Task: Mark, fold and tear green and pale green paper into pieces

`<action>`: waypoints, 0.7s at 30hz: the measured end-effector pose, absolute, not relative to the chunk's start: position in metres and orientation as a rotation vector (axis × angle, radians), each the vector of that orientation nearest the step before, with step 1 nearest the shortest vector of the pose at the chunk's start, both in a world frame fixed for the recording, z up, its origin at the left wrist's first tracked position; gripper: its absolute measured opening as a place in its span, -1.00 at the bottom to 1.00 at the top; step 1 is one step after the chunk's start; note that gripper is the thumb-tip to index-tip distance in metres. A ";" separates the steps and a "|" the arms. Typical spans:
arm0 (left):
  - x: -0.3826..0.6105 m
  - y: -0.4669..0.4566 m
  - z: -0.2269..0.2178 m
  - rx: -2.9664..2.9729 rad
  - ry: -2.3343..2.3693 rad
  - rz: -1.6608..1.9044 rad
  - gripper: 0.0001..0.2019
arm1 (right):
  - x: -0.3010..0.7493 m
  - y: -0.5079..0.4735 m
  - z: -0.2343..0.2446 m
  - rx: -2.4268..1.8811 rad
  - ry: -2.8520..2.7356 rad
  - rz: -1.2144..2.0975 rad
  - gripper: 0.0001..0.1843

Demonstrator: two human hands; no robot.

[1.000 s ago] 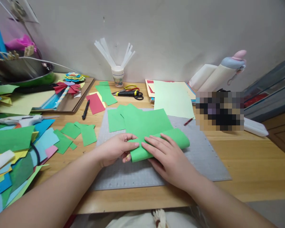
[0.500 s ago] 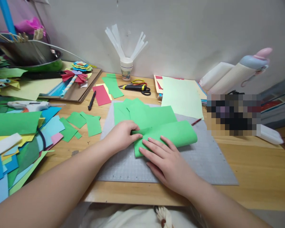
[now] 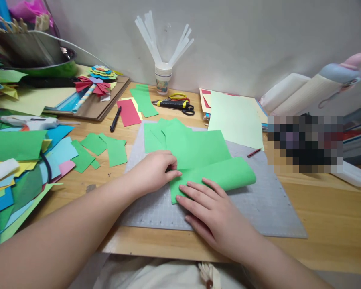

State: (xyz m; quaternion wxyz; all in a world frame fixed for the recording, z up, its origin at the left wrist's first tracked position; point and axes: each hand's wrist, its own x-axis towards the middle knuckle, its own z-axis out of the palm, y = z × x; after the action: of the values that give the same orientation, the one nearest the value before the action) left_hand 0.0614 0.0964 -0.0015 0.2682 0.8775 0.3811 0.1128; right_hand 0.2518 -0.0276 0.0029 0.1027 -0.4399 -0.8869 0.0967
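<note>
A green sheet of paper (image 3: 198, 148) lies on the grey cutting mat (image 3: 276, 208), its near part folded over toward the back in a soft, rounded bend at the right. My left hand (image 3: 156, 170) pinches the left edge of the fold between thumb and curled fingers. Flat on the folded part rests my right hand (image 3: 209, 206), fingers stretched out and slightly spread, holding nothing. Smaller green paper pieces (image 3: 153, 136) lie at the sheet's far left corner, partly beneath it.
Green scraps (image 3: 117, 150), a black pen (image 3: 116, 119) and a red card (image 3: 128, 112) lie left of the mat. Behind it are a cutter (image 3: 171, 104), scissors (image 3: 189, 110) and a paper cup (image 3: 163, 78) of white strips. A paper stack (image 3: 234, 120) sits back right; coloured sheets crowd the left.
The view has shifted a little. The fold's left end now lies flatter, and the small gap beside my left fingers has closed. Both hands keep nearly the same places on the paper.
</note>
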 end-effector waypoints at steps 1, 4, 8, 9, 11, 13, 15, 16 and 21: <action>0.061 0.097 -0.002 2.370 1.029 0.302 -0.80 | 0.252 -0.027 0.002 -1.292 -2.625 0.292 -0.63; 0.061 0.097 -0.001 2.385 1.015 0.289 -0.81 | 0.253 -0.027 0.002 -1.272 -2.636 0.301 -0.64; 0.061 0.097 -0.002 2.409 0.987 0.273 -0.81 | 0.254 -0.029 0.003 -1.256 -2.640 0.305 -0.64; 0.061 0.097 -0.002 2.412 0.987 0.272 -0.82 | 0.254 -0.029 0.003 -1.251 -2.642 0.305 -0.64; 0.061 0.097 -0.002 2.418 0.988 0.270 -0.82 | 0.254 -0.029 0.002 -1.242 -2.647 0.297 -0.63; 0.062 0.097 -0.002 2.422 0.986 0.267 -0.82 | 0.254 -0.029 0.001 -1.236 -2.655 0.286 -0.62; 0.062 0.097 -0.002 2.425 0.986 0.263 -0.82 | 0.254 -0.029 0.000 -1.238 -2.660 0.282 -0.61; 0.062 0.097 -0.002 2.426 0.986 0.261 -0.82 | 0.255 -0.029 0.000 -1.241 -2.663 0.284 -0.61; 0.062 0.098 -0.003 2.426 0.992 0.264 -0.84 | 0.255 -0.029 0.000 -1.243 -2.668 0.296 -0.62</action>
State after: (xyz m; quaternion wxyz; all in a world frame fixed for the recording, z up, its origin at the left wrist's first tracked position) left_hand 0.0620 0.0977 -0.0028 0.2509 0.8915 0.3646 0.0969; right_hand 0.2552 -0.0287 0.0003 0.0917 -0.4185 -0.8980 0.0997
